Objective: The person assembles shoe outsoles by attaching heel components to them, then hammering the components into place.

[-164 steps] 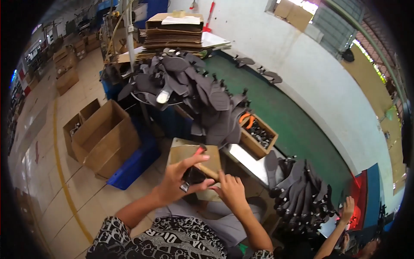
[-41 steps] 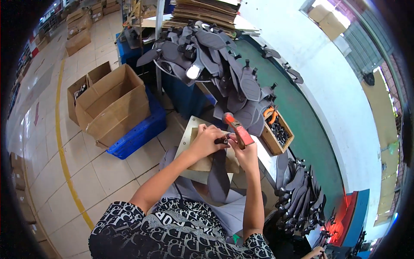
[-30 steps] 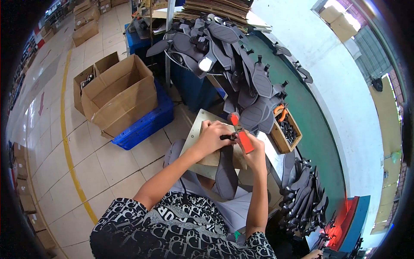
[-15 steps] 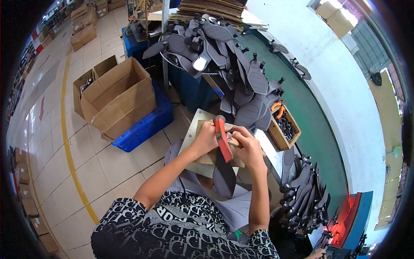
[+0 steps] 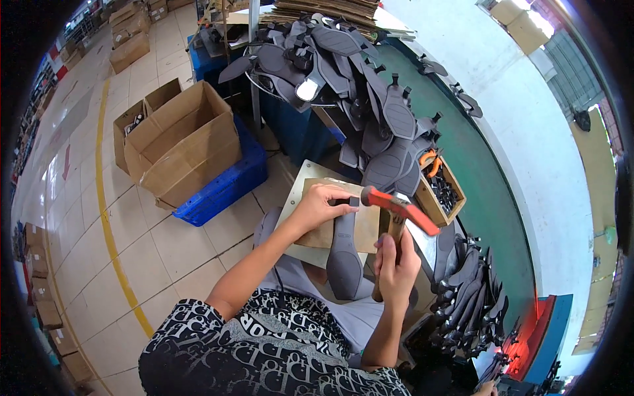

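Observation:
A dark grey sole-shaped piece lies lengthwise on a brown board that rests on a pale work plate over my lap. My left hand presses on the top end of the piece, pinching a small black part there. My right hand grips the wooden handle of a hammer with an orange-red head, raised just above the board to the right of the piece.
A large heap of grey sole pieces hangs on a rack behind the board. A wooden box of small black parts stands right of it. More pieces are stacked at lower right. Open cardboard boxes and a blue crate stand left.
The hammer has gone from upright between my hands to a raised, level position right of the piece. My left hand stays on the piece's top end.

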Motion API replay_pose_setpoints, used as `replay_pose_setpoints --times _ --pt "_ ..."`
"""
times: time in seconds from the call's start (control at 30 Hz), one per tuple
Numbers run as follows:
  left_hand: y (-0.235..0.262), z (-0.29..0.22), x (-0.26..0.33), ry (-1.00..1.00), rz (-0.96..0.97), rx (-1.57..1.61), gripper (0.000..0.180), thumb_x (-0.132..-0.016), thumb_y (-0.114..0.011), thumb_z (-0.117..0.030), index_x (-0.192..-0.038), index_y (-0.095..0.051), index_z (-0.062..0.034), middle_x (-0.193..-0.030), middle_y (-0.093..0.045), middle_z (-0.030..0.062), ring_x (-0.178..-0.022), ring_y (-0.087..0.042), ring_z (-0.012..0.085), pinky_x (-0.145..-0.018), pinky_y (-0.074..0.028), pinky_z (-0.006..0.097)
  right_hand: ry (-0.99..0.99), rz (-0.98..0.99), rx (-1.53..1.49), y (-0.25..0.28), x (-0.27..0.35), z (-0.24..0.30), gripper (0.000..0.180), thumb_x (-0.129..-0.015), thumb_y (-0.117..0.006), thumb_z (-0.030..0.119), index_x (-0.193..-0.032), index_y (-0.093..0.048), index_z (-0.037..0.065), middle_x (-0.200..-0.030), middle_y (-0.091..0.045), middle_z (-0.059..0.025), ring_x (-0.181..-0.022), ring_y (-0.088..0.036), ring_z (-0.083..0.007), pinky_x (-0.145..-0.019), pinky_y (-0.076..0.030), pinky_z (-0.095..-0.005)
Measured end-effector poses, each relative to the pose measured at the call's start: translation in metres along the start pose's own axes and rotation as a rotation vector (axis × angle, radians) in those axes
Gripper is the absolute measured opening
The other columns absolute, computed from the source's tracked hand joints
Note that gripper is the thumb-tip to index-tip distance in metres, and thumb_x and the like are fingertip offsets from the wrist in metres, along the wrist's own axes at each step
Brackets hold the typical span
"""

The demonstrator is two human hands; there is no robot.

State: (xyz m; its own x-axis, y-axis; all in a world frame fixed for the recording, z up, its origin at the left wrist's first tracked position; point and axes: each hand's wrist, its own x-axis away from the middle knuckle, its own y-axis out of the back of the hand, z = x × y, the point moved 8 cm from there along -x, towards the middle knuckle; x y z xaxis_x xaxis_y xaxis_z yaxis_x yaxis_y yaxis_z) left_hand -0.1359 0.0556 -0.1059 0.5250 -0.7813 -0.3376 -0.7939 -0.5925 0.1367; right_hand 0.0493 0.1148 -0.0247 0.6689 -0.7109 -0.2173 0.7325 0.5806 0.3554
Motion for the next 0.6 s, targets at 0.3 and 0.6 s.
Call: replay_pose_setpoints --times 0.3,0.6 --pt "-0.003 0.01 0.004 0.008 0.056 -0.071 0.048 -0.075 -0.079 -0.021 -0.116 -0.066 -0.0003 -0.106 -0.071 0.0135 -0.1 -0.067 0.0261 -0.092 -0.049 0.036 0.262 -0.09 0.327 0.012 0.005 0.056 0.026 -0.093 -0.059 0.004 -0.117 -0.058 -0.004 -0.081 -0.063 -0.0153 -0.064 -0.062 -0.0213 -0.06 -0.05 -0.032" --pt "-0.007 0.004 0.016 0.042 0.13 -0.626 0.112 -0.077 -0.075 -0.035 -0.154 0.001 -0.0035 -0.132 -0.06 0.007 -0.134 -0.042 0.0267 -0.117 -0.01 0.051 0.331 0.061 0.394 -0.01 0.001 0.057 0.019 -0.093 -0.056 0.001 -0.111 -0.055 -0.006 -0.086 -0.066 -0.02 -0.071 -0.066 -0.0228 -0.06 -0.05 -0.0378"
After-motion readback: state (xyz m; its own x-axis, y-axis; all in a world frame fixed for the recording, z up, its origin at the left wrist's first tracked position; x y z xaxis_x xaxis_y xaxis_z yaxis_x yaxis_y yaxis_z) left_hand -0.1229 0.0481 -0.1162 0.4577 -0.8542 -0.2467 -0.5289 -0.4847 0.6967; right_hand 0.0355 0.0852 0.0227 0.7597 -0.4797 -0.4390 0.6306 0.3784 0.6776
